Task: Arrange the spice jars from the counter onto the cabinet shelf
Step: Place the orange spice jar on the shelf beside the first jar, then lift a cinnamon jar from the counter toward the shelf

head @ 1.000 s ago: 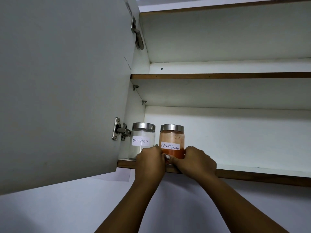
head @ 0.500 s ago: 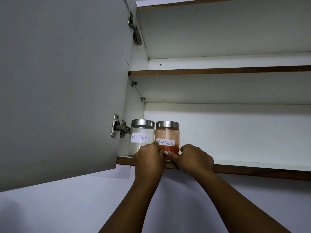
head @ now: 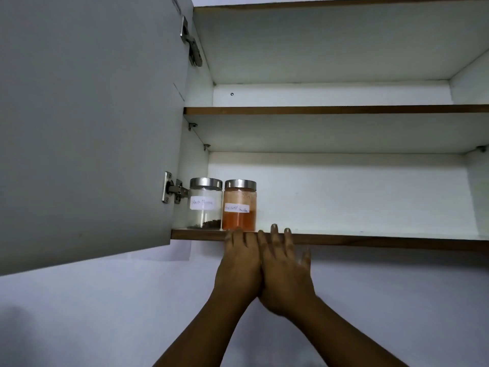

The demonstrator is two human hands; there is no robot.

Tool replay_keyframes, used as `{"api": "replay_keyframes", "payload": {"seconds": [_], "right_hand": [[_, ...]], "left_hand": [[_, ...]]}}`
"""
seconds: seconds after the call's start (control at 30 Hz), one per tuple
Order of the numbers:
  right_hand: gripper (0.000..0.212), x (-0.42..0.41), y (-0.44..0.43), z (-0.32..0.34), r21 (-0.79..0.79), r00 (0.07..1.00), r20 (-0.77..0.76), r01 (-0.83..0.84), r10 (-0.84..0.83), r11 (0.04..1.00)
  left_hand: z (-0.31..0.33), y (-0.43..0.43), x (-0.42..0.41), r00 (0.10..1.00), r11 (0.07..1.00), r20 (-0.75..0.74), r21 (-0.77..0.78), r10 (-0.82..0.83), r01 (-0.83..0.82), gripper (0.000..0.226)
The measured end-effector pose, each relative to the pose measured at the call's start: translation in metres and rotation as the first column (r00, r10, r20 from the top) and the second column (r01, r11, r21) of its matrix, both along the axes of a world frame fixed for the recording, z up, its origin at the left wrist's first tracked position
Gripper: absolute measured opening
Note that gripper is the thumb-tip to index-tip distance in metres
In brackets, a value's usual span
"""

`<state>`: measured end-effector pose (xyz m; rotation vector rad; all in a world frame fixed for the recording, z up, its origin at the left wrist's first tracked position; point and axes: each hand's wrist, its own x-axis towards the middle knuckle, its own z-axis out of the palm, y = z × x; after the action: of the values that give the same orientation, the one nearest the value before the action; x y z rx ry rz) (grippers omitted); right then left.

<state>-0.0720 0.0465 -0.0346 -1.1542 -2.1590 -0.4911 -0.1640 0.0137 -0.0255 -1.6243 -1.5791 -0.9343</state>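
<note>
And there it goes: both hands are off the jar! A moment ago they were wrapped round the base of the orange-red powder jar (head: 240, 207). Now the left hand (head: 238, 263) and the right hand (head: 285, 271) sit side by side at the shelf's front lip (head: 370, 241), fingers straight and loose, holding nothing. The right one is blurred, so it looks to be on the move. The jar stands upright on the lower shelf, steel lid on. It is tucked just beside the clear pepper jar (head: 205, 205), on that jar's three o'clock side, both at the nine o'clock end by the open cabinet door (head: 87, 128). The left fingertips are at six o'clock of the red jar's base; whether they brush the glass I can't tell. By my reading that's the second jar placed, and the long stretch of shelf out toward three o'clock is waiting for whatever is left down on the desk, which I can't see from here.
</note>
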Motion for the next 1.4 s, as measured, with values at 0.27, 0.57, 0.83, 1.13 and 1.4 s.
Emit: {"api": "replay_keyframes", "payload": {"seconds": [0.27, 0.57, 0.83, 1.13, 1.4], "right_hand": [[0.119, 0.087, -0.051, -0.119, -0.198, 0.995, 0.034, 0.102, -0.097, 0.975], [0.110, 0.220, -0.120, -0.277, -0.569, 0.933, 0.317, 0.333, -0.173, 0.752], [0.126, 0.302, -0.205, -0.409, -0.806, 0.955, 0.277, 0.289, -0.103, 0.517], [0.121, 0.329, -0.239, -0.446, -0.884, 0.973, 0.196, 0.229, -0.120, 0.408], [0.067, 0.341, -0.237, -0.433, -0.921, 0.954, -0.127, -0.012, -0.270, 0.389]], "left_hand": [[-0.127, -0.034, 0.075, 0.977, 0.894, 0.072, -0.395, -0.201, 0.213, 0.071], [-0.295, -0.082, 0.190, 0.867, 0.575, 0.084, -0.717, -0.492, 0.395, 0.072], [-0.418, -0.148, 0.261, 0.825, 0.164, 0.305, -0.891, -0.476, 0.424, 0.094], [-0.454, -0.182, 0.282, 0.840, -0.034, 0.472, -0.876, -0.269, 0.481, 0.095], [-0.460, -0.204, 0.269, 0.652, -0.165, 0.751, -0.659, -0.102, 0.734, 0.089]]}}
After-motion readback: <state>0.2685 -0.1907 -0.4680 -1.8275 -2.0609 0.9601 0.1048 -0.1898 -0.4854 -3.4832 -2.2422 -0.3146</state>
